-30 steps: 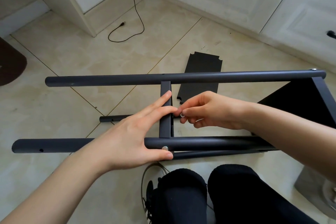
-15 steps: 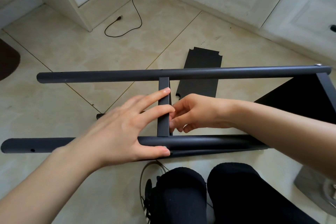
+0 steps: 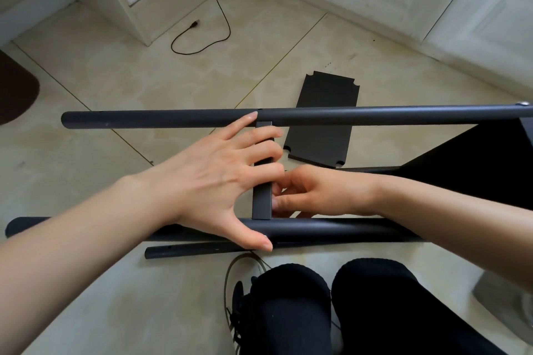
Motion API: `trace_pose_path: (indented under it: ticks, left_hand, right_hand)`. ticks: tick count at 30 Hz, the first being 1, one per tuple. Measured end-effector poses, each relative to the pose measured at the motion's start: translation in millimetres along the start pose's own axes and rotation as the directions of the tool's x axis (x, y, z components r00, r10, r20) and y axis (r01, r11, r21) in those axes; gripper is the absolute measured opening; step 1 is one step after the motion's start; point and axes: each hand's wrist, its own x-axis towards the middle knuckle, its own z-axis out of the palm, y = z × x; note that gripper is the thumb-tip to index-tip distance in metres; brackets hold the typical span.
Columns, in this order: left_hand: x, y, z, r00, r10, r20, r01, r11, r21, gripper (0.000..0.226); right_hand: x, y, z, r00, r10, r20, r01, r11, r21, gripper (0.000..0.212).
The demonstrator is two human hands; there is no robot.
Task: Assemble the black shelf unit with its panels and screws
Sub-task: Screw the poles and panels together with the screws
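The left hand [image 3: 219, 179] has slid up the short flat black metal crossbar [image 3: 262, 202]: its spread fingers now reach the far round black metal tube [image 3: 375, 116], thumb pressed on the near round black tube [image 3: 331, 230]. The right hand [image 3: 305, 196] has dropped lower beside the crossbar, fingers curled, probably pinching a screw, though none shows. That suggests the near joint is being fastened. The half-built shelf lies on the tiled floor [image 3: 115, 81], a loose flat black panel [image 3: 323, 121] beyond. No containers are visible.
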Motion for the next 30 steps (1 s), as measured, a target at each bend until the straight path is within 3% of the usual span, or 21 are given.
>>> trace_pose_path:
  ticks: [7,12,19,25,30]
  left_hand:
    - [-2.3,9.3,-0.4,0.999,0.002,-0.035,-0.002,1.0,0.011,0.077]
    - [-0.5,10.1,-2.5,0.999,0.007,-0.041,-0.006,1.0,0.028,0.078]
    - [-9.6,13.5,-1.6,0.996,-0.082,0.018,0.082,0.997,-0.003,0.078]
    - [-27.8,27.8,8.9,0.974,-0.227,0.007,0.226,0.964,-0.143,0.085]
    - [-32.3,34.1,10.6,0.978,-0.207,-0.016,0.199,0.956,-0.213,0.078]
  right_hand:
    - [0.0,7.6,5.6,0.999,-0.036,-0.023,0.033,0.995,-0.094,0.015]
    - [-1.9,8.5,6.2,0.999,-0.031,-0.036,0.029,0.998,-0.054,0.008]
    - [-4.1,9.6,6.5,0.997,-0.038,-0.071,0.052,0.978,0.2,0.013]
    - [-1.2,10.4,9.5,0.998,0.042,-0.036,-0.031,0.967,0.254,0.012]
    - [0.3,17.7,18.9,0.996,0.08,0.036,-0.088,0.933,0.35,0.009]
